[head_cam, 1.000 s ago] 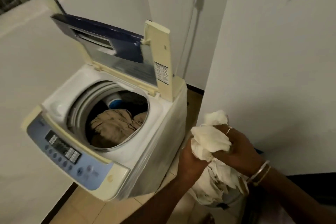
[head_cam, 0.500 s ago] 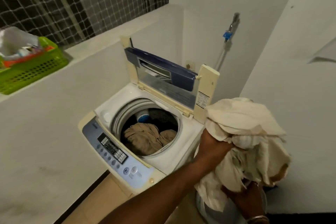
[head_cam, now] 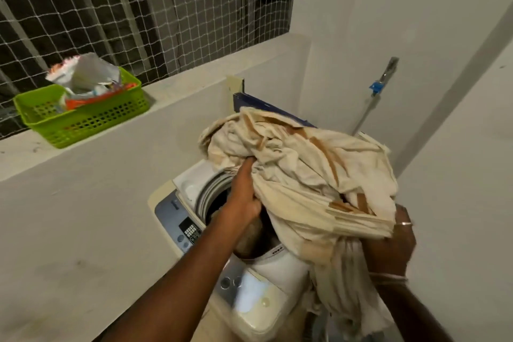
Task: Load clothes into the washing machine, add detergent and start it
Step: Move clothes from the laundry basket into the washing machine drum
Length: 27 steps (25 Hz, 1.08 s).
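A top-loading washing machine [head_cam: 249, 297] stands low in the middle with its blue lid [head_cam: 249, 101] raised. A large cream cloth with brown stripes [head_cam: 305, 169] hangs bunched over the drum opening and hides most of it. My left hand [head_cam: 244, 191] grips the cloth's left side just above the drum rim. My right hand [head_cam: 394, 247] holds the cloth's lower right part, with a ring and bangles showing. Brownish clothes [head_cam: 249, 236] lie inside the drum beneath the cloth. The blue control panel [head_cam: 180, 225] is at the machine's front.
A green plastic basket [head_cam: 83, 116] with packets sits on the ledge at the left, under a netted window. A tap with a blue fitting [head_cam: 376, 86] and hose is on the wall behind the machine. White walls close in on both sides.
Both hands have lifted the cream cloth up and leftward, from beside the machine to over the drum opening. The view has risen, showing more of the ledge and window.
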Each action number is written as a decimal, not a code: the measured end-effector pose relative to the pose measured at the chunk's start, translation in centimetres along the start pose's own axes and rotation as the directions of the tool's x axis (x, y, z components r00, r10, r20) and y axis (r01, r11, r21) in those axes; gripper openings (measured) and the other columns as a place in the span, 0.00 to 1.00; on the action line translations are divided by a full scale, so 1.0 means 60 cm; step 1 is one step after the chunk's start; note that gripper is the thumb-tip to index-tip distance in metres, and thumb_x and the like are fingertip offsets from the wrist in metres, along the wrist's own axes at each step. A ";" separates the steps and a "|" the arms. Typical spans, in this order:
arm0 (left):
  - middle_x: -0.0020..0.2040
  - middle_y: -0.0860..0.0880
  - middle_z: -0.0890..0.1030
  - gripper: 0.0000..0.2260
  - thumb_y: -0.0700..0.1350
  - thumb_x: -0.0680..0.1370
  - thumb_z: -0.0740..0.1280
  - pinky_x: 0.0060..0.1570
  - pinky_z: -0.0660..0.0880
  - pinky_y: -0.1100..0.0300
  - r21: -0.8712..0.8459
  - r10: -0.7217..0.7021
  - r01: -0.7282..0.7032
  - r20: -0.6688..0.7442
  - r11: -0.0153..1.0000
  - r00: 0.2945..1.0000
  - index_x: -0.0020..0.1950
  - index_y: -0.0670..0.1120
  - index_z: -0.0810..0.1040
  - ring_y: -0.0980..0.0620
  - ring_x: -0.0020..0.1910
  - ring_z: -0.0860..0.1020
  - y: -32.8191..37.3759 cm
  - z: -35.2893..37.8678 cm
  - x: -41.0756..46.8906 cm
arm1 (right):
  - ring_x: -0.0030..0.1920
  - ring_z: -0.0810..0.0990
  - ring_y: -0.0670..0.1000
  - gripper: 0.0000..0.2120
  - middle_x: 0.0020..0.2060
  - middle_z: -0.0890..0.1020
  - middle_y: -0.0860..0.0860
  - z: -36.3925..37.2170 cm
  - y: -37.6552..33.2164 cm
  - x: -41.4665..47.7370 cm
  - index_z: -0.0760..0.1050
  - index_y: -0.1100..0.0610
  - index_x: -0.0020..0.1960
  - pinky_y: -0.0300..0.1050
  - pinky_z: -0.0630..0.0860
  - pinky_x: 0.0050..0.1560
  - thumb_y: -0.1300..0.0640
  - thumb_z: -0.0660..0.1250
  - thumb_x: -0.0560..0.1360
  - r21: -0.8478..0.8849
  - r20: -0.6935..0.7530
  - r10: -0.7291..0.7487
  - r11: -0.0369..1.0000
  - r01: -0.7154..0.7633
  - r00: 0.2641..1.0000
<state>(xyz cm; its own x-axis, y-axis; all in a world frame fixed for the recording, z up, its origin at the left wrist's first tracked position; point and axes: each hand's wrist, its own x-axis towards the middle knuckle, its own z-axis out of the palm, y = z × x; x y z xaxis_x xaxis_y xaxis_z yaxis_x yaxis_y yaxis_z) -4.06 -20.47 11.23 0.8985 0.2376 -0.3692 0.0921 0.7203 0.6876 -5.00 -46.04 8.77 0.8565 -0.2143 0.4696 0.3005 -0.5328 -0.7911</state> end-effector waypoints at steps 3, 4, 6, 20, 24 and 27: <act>0.56 0.44 0.85 0.21 0.59 0.81 0.61 0.48 0.81 0.50 -0.085 -0.179 0.172 -0.079 0.981 0.981 0.65 0.46 0.78 0.45 0.52 0.83 0.007 -0.082 0.042 | 0.55 0.80 0.51 0.14 0.54 0.82 0.56 0.083 -0.079 0.044 0.78 0.57 0.58 0.40 0.74 0.60 0.63 0.71 0.73 0.165 0.007 -0.072 0.984 0.069 0.997; 0.58 0.43 0.83 0.23 0.60 0.80 0.63 0.48 0.82 0.47 -0.099 -0.227 0.215 -0.126 0.971 0.966 0.67 0.46 0.77 0.42 0.55 0.82 -0.001 -0.102 0.053 | 0.56 0.80 0.52 0.15 0.56 0.82 0.55 0.122 -0.102 0.054 0.79 0.56 0.60 0.44 0.74 0.61 0.63 0.71 0.74 0.170 0.029 -0.084 0.982 0.078 0.996; 0.63 0.41 0.79 0.28 0.61 0.76 0.68 0.44 0.80 0.36 -0.070 -0.277 0.268 -0.283 0.961 0.919 0.70 0.47 0.73 0.37 0.56 0.79 -0.029 -0.142 0.076 | 0.59 0.79 0.53 0.17 0.60 0.80 0.53 0.205 -0.128 0.057 0.78 0.52 0.63 0.44 0.73 0.62 0.58 0.70 0.75 0.060 0.115 -0.046 0.997 0.039 0.992; 0.36 0.47 0.78 0.11 0.42 0.67 0.71 0.36 0.73 0.60 0.539 -0.222 0.395 -0.358 0.744 0.907 0.47 0.47 0.76 0.48 0.35 0.77 -0.135 -0.253 0.078 | 0.79 0.45 0.62 0.57 0.80 0.44 0.55 0.174 0.118 -0.083 0.42 0.46 0.80 0.64 0.46 0.75 0.22 0.63 0.63 -0.627 0.637 0.346 0.752 0.202 0.689; 0.41 0.45 0.80 0.23 0.40 0.67 0.75 0.31 0.73 0.65 0.553 -0.224 0.374 -0.321 0.745 0.920 0.59 0.48 0.72 0.51 0.33 0.78 -0.189 -0.217 0.089 | 0.79 0.49 0.63 0.71 0.80 0.42 0.55 0.145 0.160 -0.089 0.33 0.43 0.78 0.62 0.55 0.76 0.18 0.68 0.49 -0.570 0.631 0.534 0.811 -0.132 0.563; 0.47 0.44 0.80 0.25 0.41 0.70 0.74 0.36 0.72 0.61 0.555 -0.205 0.379 -0.350 0.741 0.914 0.63 0.50 0.70 0.49 0.38 0.78 -0.190 -0.182 0.095 | 0.78 0.49 0.65 0.78 0.79 0.43 0.60 0.155 0.158 -0.080 0.29 0.47 0.77 0.62 0.57 0.76 0.16 0.67 0.43 -0.592 0.678 0.547 0.802 -0.076 0.491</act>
<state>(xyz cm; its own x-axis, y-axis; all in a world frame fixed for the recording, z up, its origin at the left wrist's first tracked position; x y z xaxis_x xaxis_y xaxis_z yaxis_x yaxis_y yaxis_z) -4.67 -20.21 -5.53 0.6519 0.2974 -0.6976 0.6468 0.2622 0.7162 -2.37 -42.42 -4.64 0.8694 0.1584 -0.4681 -0.0728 -0.8959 -0.4382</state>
